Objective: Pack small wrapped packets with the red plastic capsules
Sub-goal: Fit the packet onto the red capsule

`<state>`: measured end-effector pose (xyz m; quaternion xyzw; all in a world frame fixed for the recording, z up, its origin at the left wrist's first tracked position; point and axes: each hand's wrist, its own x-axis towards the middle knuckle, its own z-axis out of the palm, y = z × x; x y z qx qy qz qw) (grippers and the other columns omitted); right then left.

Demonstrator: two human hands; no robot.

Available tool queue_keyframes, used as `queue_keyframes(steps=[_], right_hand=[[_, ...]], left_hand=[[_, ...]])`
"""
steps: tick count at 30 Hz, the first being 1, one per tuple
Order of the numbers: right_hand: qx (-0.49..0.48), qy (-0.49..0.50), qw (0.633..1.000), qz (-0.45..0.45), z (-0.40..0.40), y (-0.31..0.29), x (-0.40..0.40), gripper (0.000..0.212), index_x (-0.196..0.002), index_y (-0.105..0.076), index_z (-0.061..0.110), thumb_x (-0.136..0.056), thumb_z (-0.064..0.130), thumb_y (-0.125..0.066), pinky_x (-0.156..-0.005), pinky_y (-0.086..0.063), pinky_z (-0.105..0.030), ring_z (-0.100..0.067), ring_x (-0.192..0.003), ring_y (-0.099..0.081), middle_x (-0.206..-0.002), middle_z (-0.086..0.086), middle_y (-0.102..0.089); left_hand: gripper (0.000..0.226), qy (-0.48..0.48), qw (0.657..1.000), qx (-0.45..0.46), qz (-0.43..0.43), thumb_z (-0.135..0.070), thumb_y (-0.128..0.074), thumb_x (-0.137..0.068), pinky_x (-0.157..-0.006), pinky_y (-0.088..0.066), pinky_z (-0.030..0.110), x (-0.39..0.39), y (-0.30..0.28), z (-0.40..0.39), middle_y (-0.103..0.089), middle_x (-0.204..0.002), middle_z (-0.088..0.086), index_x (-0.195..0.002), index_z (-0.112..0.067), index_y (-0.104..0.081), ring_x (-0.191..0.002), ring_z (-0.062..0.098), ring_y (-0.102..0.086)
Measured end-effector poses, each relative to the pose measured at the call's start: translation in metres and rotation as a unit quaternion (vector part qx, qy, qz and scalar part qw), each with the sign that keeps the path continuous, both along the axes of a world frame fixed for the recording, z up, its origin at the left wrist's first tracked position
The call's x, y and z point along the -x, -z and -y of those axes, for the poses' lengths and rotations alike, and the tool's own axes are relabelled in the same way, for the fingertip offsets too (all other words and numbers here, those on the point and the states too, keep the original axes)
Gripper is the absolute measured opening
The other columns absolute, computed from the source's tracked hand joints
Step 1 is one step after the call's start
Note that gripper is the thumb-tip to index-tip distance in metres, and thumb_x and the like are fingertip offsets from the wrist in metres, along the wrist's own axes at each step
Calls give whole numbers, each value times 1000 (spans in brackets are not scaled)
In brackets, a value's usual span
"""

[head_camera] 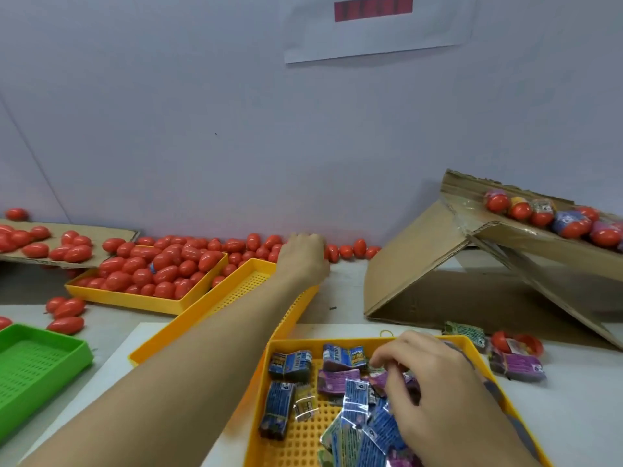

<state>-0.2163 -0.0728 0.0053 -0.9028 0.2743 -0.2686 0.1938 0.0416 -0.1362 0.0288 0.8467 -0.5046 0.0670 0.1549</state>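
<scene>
Red plastic capsules lie in a row along the foot of the wall. My left hand reaches across to that row with its fingers curled down over the capsules. The back of the hand hides whether it grips one. Near me a yellow perforated tray holds several small wrapped packets, blue and purple. My right hand is in this tray, and its fingertips pinch a purple packet on top of the pile.
A yellow tray full of capsules stands at the left, with another yellow tray under my left forearm. A green tray sits at the near left. A cardboard ramp with wrapped capsules rises at the right. Loose packets lie beside it.
</scene>
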Motion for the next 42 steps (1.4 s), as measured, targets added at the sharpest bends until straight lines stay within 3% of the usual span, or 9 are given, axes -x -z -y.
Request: queue_keyframes(steps=[5, 12, 17, 22, 26, 31, 34, 38, 42], right_hand=[[-7, 9, 1000, 12, -1, -1, 0, 20, -87, -69, 37, -89, 20, -59, -80, -46, -21, 1, -95, -54, -87, 22, -60], [-74, 35, 991, 103, 8, 0, 4, 31, -80, -72, 37, -88, 8, -64, -68, -48, -11, 3, -80, -64, -76, 25, -67], [-79, 11, 996, 35, 14, -2, 10, 32, -77, -70, 39, -91, 12, -59, -62, -52, -23, -5, -71, -64, -79, 25, -67], [-39, -27, 998, -32, 12, -4, 10, 15, -88, -71, 41, -87, 33, -58, -78, -53, -23, 2, -85, -63, -84, 28, -67], [7, -20, 998, -54, 13, -2, 12, 8, -93, -69, 38, -91, 33, -63, -88, -49, -25, 4, -96, -54, -90, 29, -60], [36, -8, 994, -105, 7, -4, 11, 28, -94, -67, 42, -88, 65, -52, -90, -40, -26, 4, -98, -43, -89, 30, -53], [65, 7, 987, -148, 1, -2, 8, 41, -96, -66, 44, -83, 77, -44, -89, -31, -25, 2, -97, -41, -90, 30, -51], [74, 19, 988, -131, -1, -2, 8, 24, -94, -67, 42, -90, 62, -53, -91, -33, -25, 0, -95, -44, -87, 29, -54], [21, 19, 997, -74, 2, -4, 9, 11, -85, -74, 37, -90, 42, -66, -88, -46, -24, 1, -89, -56, -81, 28, -64]], left_hand=[[37, -53, 990, -101, 86, -15, -53, -91, -100, -40, 42, 3, 12, 18, -49, -135, 14, -129, -14, -55, -131, 33, -39], [30, -32, 990, -16, 138, -17, -59, -88, -91, -39, 38, 21, 8, 15, -50, -127, 12, -118, -12, -58, -121, 32, -42], [23, 70, 978, 171, -94, -24, -65, -84, -61, -39, 34, 64, -1, -18, -59, -85, 5, -87, -14, -45, -80, 25, -56], [8, 90, 921, 242, -292, -26, -62, -86, -47, -38, 15, 98, -8, -65, -61, -68, -8, -87, -23, -56, -55, 2, -53], [16, 92, 843, 293, -442, -23, -49, -96, -51, -38, 33, 112, -5, -106, -48, -58, -8, -86, -30, -58, -55, 10, -43], [9, 73, 818, 340, -457, -22, -64, -92, -49, -39, 21, 119, 7, -140, -53, -66, -4, -84, -23, -61, -55, 8, -45], [10, 82, 837, 343, -419, -26, -72, -88, -52, -47, 35, 122, 13, -145, -59, -71, 1, -83, -23, -64, -58, 15, -51], [10, 88, 854, 313, -407, -31, -75, -87, -65, -56, 38, 126, 15, -146, -64, -84, -1, -85, -25, -67, -78, 20, -61], [12, 89, 863, 303, -395, -33, -74, -87, -64, -54, 29, 123, 18, -144, -64, -83, -6, -81, -25, -67, -76, 14, -61]])
